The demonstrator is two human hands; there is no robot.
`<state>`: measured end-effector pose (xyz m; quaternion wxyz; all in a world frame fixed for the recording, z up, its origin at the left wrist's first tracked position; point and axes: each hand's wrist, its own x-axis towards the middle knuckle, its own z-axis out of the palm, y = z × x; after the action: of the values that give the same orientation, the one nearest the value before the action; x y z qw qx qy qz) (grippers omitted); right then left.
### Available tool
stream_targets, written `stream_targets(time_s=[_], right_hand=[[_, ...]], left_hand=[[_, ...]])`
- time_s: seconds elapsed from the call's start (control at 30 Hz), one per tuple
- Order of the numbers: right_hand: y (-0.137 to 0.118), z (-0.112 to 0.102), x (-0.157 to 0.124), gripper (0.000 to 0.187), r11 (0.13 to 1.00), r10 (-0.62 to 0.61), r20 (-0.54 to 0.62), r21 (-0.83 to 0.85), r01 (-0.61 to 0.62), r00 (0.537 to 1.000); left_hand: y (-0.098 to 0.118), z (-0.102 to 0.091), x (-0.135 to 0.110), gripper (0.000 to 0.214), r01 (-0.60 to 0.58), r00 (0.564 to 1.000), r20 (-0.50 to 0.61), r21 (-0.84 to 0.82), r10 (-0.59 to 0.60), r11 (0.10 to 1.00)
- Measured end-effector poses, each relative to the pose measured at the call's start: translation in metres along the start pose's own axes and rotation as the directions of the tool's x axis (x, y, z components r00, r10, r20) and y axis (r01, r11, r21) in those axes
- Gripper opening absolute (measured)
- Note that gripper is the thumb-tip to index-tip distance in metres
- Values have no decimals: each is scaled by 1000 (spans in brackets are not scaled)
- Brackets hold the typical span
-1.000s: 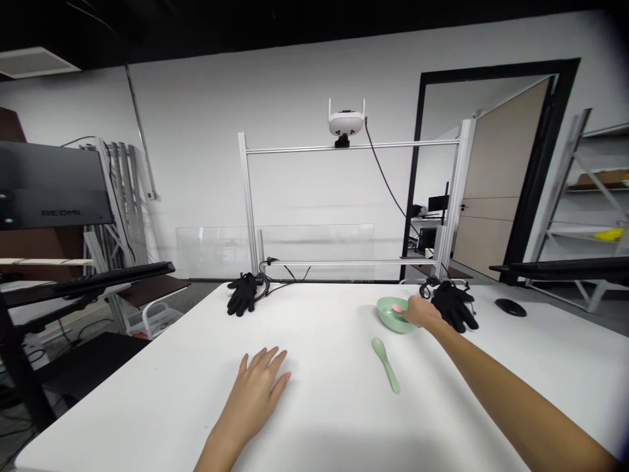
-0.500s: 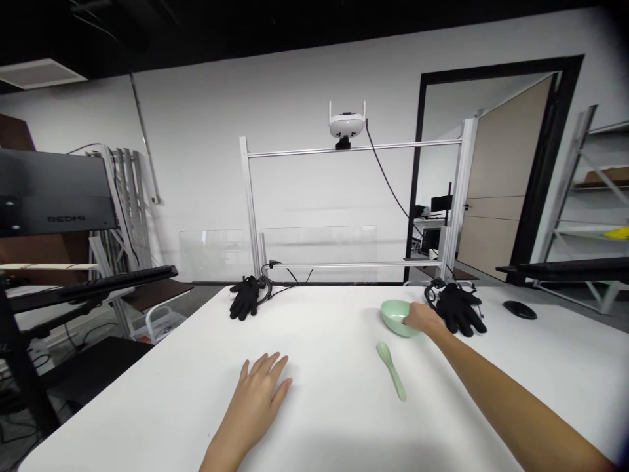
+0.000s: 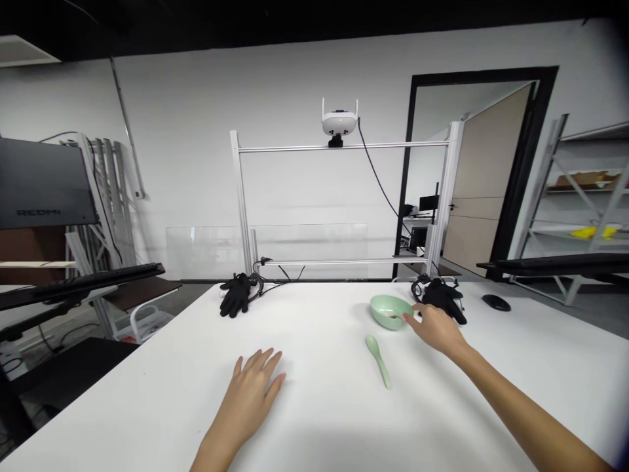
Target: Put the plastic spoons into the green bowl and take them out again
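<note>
A pale green bowl [image 3: 388,309] stands on the white table [image 3: 319,406], right of centre. My right hand [image 3: 435,328] is just to its right, fingertips at the rim, fingers loosely spread and holding nothing. A pale green spoon [image 3: 378,360] lies on the table in front of the bowl. My left hand [image 3: 253,387] lies flat on the table, fingers stretched out, well left of the spoon.
A black glove [image 3: 236,293] lies at the table's far left and another black glove [image 3: 445,296] behind my right hand, both with cables. An aluminium frame [image 3: 344,147] with a white camera stands at the far edge. A black mouse [image 3: 495,302] lies far right.
My right hand has let go of the bowl's rim and drawn back a little toward me. The bowl stays put. My left hand has not moved; the view shifted slightly.
</note>
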<state>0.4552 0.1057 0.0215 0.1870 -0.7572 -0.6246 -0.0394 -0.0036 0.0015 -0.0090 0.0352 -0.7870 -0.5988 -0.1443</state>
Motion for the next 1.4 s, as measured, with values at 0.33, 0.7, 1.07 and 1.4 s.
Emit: stream_targets(time_s=[0.33, 0.7, 1.07, 1.4], right_hand=[[30, 17, -85, 60, 993, -76, -109, 84, 85, 991], [32, 23, -105, 57, 996, -56, -131, 64, 65, 990], [30, 26, -104, 60, 996, -59, -100, 61, 65, 993], [28, 20, -92, 60, 995, -42, -102, 84, 50, 994]], left_hand=[[2, -1, 0, 53, 0, 1000, 22, 20, 0, 1000], [4, -1, 1, 54, -4, 999, 32, 30, 3, 1000], [3, 0, 0, 53, -14, 1000, 12, 21, 14, 1000], [5, -3, 1, 54, -16, 999, 29, 28, 15, 999]])
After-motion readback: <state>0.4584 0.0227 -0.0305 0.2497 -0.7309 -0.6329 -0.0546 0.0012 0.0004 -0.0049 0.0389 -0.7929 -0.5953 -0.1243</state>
